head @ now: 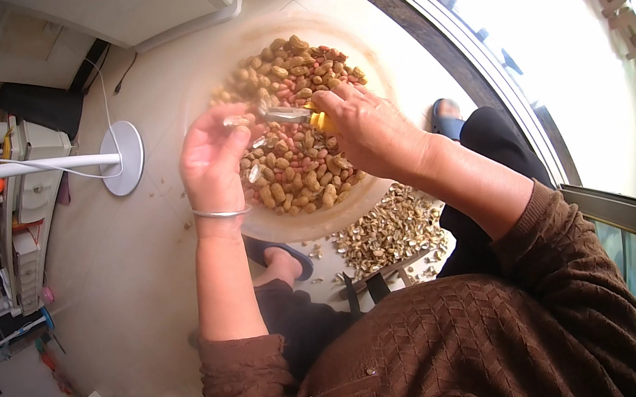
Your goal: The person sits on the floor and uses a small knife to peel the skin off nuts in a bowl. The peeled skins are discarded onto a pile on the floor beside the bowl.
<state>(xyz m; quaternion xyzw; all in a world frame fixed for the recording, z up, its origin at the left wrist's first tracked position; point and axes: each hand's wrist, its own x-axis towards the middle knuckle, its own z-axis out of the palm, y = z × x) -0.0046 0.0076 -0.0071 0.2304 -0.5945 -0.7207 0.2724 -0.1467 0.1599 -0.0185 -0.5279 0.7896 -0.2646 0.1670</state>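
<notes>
My left hand (216, 146), with a silver bangle on its wrist, pinches a pale piece of peanut shell (237, 121) between thumb and fingers. My right hand (366, 126) grips yellow-handled pliers (289, 114), whose metal jaws point at my left fingertips. Blur hides whether the jaws hold anything. Both hands are over a wide, translucent basin (375, 70). In it lie unshelled peanuts (290, 187), reddish shelled kernels (301, 137) and a few opened shells (254, 174).
Broken peanut shells (390, 230) are heaped on the floor between my slippered feet. A white fan (113, 161) stands to the left, its cord crossing the floor. Sliding-door tracks (463, 64) run along the right. A white cabinet (163, 9) stands beyond the basin.
</notes>
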